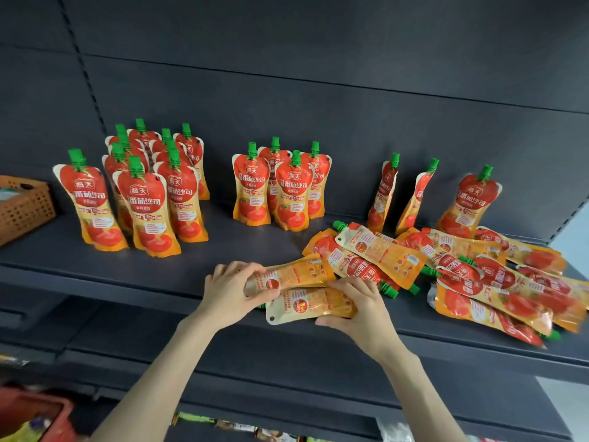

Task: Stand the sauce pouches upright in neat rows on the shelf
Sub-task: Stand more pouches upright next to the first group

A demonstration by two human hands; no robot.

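Red and orange tomato sauce pouches with green caps stand on the dark shelf (95, 269): a large group at the left (146, 193), a smaller group in the middle (280, 186), and three apart at the right (468, 202). Several more lie flat in a heap at the right (478, 272). My left hand (232, 291) grips one flat pouch (296, 274) near the shelf's front edge. My right hand (357, 307) holds a second flat pouch (315, 306) just below it. Both pouches show their orange backs.
An orange perforated basket (22, 205) sits at the shelf's left end. A red basket (41, 416) shows at the bottom left, and packaged goods (236, 425) lie on a lower shelf. Bare shelf lies between the standing groups and in front of them.
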